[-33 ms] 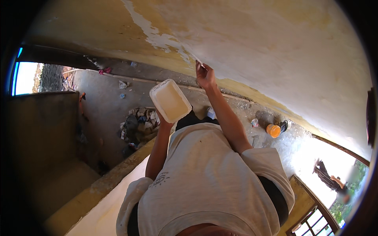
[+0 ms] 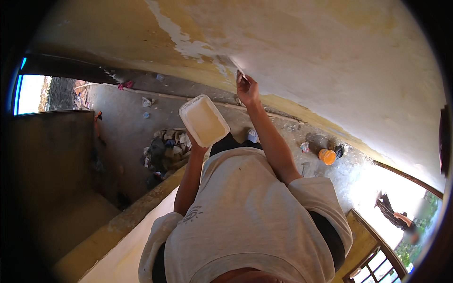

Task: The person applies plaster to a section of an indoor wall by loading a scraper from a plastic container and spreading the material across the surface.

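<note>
My left hand is closed on a white rectangular tub with a creamy inside; most of its fingers are behind the tub. Up at the wall, my right hand grips a thin, pale, flat-edged tool, seen nearly edge-on, so I cannot tell its exact kind. The tool's edge lies at or very near the wall. To the left of it, ragged whitish patches stand out on yellowish paint, while the surface on the right is smoother and paler.
An orange bucket stands on the floor by the wall. A heap of rags and bags lies at lower left. Along the wall's foot runs a long pole. Another person is at the bright doorway on the right.
My right hand and the tool have shifted slightly to the right along the wall. The tub has stayed in place. At the doorway, the other person has moved a little.
</note>
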Demonstrator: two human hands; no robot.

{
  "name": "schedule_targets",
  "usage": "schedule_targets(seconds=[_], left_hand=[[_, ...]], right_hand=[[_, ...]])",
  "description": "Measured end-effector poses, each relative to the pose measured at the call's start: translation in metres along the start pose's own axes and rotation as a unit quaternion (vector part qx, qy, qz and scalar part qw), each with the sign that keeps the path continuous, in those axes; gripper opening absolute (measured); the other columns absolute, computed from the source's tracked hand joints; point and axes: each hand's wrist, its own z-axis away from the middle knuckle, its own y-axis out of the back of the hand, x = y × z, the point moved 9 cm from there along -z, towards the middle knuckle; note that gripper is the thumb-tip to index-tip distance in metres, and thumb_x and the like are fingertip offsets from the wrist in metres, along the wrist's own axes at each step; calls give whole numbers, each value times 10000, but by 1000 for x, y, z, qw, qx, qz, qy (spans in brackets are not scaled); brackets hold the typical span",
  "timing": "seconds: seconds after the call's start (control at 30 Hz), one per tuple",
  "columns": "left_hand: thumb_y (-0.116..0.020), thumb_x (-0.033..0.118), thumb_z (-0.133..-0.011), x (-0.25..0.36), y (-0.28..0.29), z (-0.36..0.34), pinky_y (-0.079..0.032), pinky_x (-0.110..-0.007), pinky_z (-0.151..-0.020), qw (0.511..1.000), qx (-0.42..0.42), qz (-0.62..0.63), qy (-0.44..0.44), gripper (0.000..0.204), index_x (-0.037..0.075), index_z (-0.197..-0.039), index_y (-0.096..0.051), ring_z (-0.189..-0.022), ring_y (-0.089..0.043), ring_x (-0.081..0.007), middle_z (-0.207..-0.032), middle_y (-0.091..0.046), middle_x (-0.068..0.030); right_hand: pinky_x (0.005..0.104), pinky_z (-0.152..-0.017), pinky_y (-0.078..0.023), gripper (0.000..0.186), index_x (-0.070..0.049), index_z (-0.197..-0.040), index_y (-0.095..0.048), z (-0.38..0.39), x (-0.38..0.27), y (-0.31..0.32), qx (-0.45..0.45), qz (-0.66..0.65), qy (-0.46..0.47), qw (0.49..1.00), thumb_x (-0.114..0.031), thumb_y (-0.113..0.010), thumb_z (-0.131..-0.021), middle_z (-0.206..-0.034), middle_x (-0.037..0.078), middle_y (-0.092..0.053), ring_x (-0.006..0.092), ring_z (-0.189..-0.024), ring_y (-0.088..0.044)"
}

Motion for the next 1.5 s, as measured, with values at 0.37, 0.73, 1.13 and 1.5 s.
schedule_targets(seconds=[0.37, 0.73, 1.13, 1.5], left_hand=[[-374, 546, -997, -57, -13, -35, -504, -449, -995, 989, 4, 57, 135, 618, 90, -1407, -445, -1187, -587, -278, -1331, -566, -83], [-390, 545, -989, -63, -16, -42, -509, -447, -987, 979, -53, 146, 133, 605, 100, -1391, -470, -1174, -592, -283, -1314, -582, -84], [-710, 261, -877, 25, 11, 28, -456, -416, -1036, 959, -22, -243, -143, 753, 82, -1478, -294, -1262, -512, -232, -1415, -463, -113], [-542, 398, -975, 2, -10, 12, -516, -440, -962, 909, -114, -347, -199, 580, 69, -1430, -397, -1170, -587, -246, -1337, -550, -98]], right_hand=[[338, -778, -620, 286, 211, -1168, -435, 156, -165, -42, -106, -189, 165, 962, 21, -402, -957, -1074, 298, -558, 298, -880, -631], [236, -731, -606, 327, 164, -1215, -444, 181, -141, -26, -48, -24, 127, 990, -8, -495, -942, -1118, 236, -581, 206, -847, -631], [272, -714, -602, 212, 123, -1047, -520, -24, 9, 48, 35, 43, 1, 998, -54, -452, -954, -989, 209, -630, 264, -873, -655], [267, -699, -596, 338, 261, -1123, -427, 88, -148, -10, -46, -104, 131, 985, -19, -402, -936, -979, 243, -561, 244, -793, -610]])
